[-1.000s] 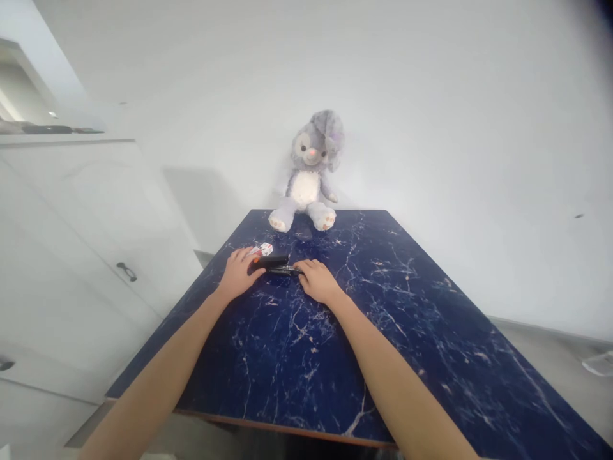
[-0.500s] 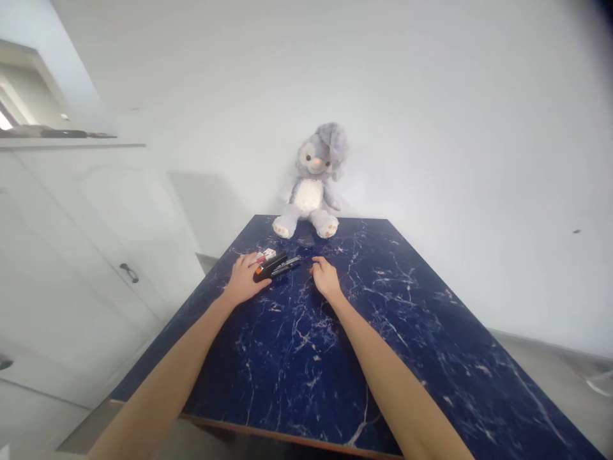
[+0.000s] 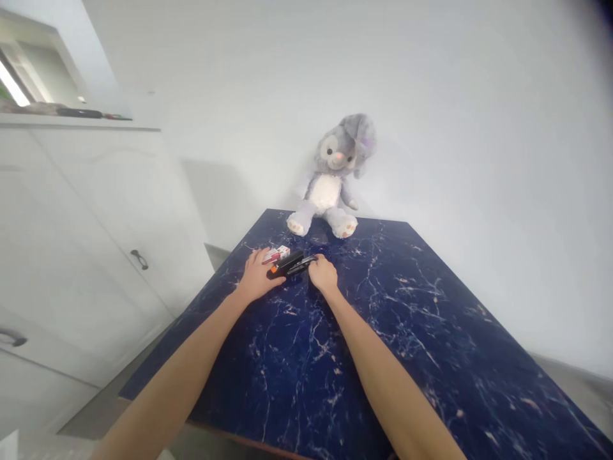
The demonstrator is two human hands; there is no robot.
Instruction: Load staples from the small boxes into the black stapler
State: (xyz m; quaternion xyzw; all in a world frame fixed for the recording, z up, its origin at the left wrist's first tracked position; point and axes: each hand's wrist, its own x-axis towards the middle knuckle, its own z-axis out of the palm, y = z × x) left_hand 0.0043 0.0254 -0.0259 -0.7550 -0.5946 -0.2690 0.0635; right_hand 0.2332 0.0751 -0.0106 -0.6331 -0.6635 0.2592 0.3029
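Observation:
My left hand [image 3: 257,276] lies around the near-left end of a small group of items, fingers on the far side and thumb on the near side. Among them are a small white and red box [image 3: 283,252] by the fingertips and a black oblong object [image 3: 290,260] with an orange end against the palm. Beside the black object lies a slim black and silver tool [image 3: 301,265], its exact kind too small to make out. My right hand [image 3: 324,273] is closed, thumb and forefinger pinching the tool's far-right end.
All this is on a dark blue marbled table [image 3: 383,306]. A grey plush toy [image 3: 328,185] with a white belly sits at the back edge against the white wall. To the left stands a white cabinet [image 3: 90,243] with dark handles.
My right hand has moved left from beside the items and closed on the end of the slim tool. My left hand stays around the items. The whole view has shifted slightly.

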